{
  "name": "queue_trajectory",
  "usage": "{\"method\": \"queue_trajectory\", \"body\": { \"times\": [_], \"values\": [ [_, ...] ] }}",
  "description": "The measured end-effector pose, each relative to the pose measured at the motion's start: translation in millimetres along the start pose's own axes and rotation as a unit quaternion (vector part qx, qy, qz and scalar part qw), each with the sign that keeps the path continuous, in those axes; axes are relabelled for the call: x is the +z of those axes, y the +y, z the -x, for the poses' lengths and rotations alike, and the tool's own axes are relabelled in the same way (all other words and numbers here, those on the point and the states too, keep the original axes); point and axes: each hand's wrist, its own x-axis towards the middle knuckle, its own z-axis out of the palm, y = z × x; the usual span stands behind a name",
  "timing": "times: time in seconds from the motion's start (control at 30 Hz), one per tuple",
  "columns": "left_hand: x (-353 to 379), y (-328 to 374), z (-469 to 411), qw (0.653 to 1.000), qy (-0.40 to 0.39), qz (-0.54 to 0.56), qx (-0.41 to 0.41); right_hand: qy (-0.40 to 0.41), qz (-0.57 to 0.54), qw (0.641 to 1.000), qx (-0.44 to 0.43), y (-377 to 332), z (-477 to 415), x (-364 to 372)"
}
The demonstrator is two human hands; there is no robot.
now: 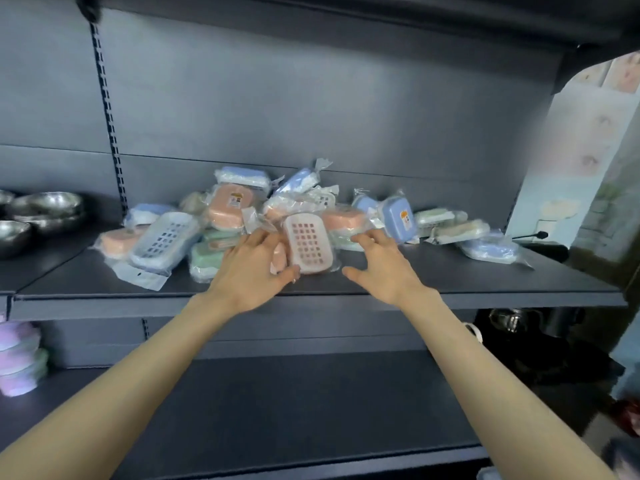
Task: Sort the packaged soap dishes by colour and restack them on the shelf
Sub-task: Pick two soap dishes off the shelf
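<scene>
Bare shelf (433, 271) before jumbled soap dishes (242, 216)

Pink, blue, green soap dishes (308, 244); grey shelf (450, 271)

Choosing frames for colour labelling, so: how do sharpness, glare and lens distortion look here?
Head view: soft all over, blurriest toward the right edge; the wide-angle lens bows the shelf front; plastic wrap on the soap dishes gives a faint sheen, colours readable; the steel bowls show bright reflections.

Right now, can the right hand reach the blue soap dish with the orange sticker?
Probably yes. The right hand is open, and the blue soap dish stands just past its fingertips with nothing between. The left hand grips the pink dish, clear of it.
</scene>
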Motion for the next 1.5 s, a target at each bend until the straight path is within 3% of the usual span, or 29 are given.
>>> {"method": "queue_trajectory", "body": {
  "times": [0.13,0.3,0.5,0.7,0.97,1.13,1.5],
  "values": [
    [22,0,-35,0.995,0.025,0.019,-0.09,-0.026,-0.044,0.998,-0.045,20,-56,22],
    [48,-6,-65,0.981,0.051,0.003,-0.188,-0.03,-0.175,0.981,-0.075,38,-105,53],
    [69,-14,-87,0.959,0.047,0.033,-0.279,-0.083,-0.371,0.924,-0.037,47,-134,88],
    [74,-13,-88,0.957,0.102,0.06,-0.264,-0.078,-0.451,0.889,0.0,53,-139,102],
    [57,-15,-69,0.952,0.152,0.121,-0.238,-0.073,-0.488,0.869,0.031,56,-129,87],
    [46,-7,-51,0.946,0.197,0.169,-0.195,-0.027,-0.46,0.885,0.06,53,-113,76],
    [31,18,-9,0.901,0.224,0.332,-0.168,0.061,-0.455,0.884,0.085,35,-48,49]
  ]
}}
